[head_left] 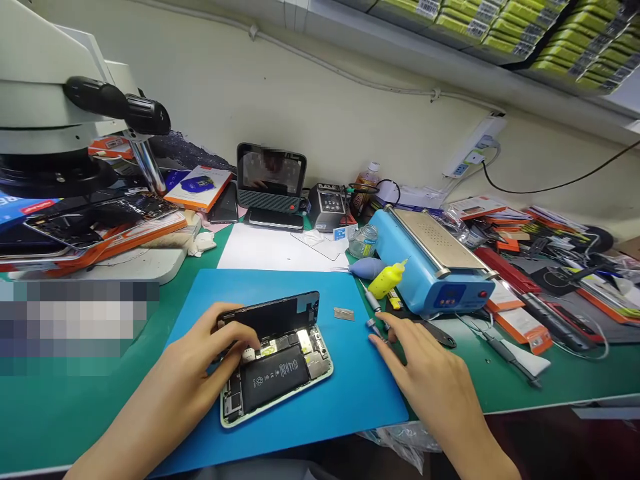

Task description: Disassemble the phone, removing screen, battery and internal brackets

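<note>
An opened smartphone (325, 370) lies on the blue mat (360, 393), its black battery (275, 380) and inner parts exposed. Its dark screen (285, 313) is tilted up along the far edge. My left hand (215, 360) is closed on the screen's left part, with fingertips bent over the inside of the phone; some fingers are hidden behind the screen. At the mat's right edge, my right hand (430, 367) has thumb and forefinger closed around a slim screwdriver (373, 325). Another grey-handled screwdriver (371, 299) lies right beside these fingers. A small metal plate (344, 313) rests on the mat between the hands.
A blue heating plate machine (425, 267) stands at right behind a yellow bottle (387, 280) and a grey blower bulb (367, 268). A microscope (55, 100) overhangs the left side. Behind the mat are a glass jar (363, 241) and a propped display (271, 172).
</note>
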### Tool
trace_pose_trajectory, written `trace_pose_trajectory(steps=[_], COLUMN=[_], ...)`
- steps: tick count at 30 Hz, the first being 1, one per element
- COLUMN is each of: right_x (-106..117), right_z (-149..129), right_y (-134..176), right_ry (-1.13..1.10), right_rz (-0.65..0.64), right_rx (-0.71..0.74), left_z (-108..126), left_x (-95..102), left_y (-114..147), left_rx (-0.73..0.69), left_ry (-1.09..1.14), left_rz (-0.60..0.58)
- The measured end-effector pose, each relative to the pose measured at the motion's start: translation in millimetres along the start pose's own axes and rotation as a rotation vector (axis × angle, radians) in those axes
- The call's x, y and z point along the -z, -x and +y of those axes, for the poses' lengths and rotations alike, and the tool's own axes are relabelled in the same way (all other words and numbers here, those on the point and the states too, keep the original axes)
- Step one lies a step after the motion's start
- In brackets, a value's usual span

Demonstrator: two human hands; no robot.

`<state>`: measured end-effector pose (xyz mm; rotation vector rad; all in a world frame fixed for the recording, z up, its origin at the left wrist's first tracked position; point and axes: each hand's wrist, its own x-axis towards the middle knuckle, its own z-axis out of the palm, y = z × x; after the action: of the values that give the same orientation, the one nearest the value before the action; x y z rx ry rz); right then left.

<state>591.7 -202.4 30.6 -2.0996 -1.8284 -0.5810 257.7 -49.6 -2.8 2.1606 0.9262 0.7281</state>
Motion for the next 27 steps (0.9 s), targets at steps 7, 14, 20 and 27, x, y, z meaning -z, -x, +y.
trace_pose_trajectory(steps=[7, 14, 20, 27], right_x=[-4.9, -13.5, 5.8, 11.9], right_z=[9.7, -0.4, -19.9, -21.0], right_y=[-33.3, -59.3, -55.5, -43.2], right_ry=[0.069, -0.011, -0.317, -0.83], right_rz=[-0.08, -0.103, -0.006, 0.041], right_rx=[-0.087, -0.178, -0.314, -0.535], left_z=[6.6, 8.8, 10.5, 9.4], left_x=[0.9, -0.3, 0.8, -0.4], left_y=[-2.0, -3.4, -1.7, -0.3], left_rx=[0.031, 0.053, 0.008, -0.046], left_ry=[0.046, 0.074, 0.041, -0.05], left_rz=[-0.035, -0.087, -0.004, 0.026])
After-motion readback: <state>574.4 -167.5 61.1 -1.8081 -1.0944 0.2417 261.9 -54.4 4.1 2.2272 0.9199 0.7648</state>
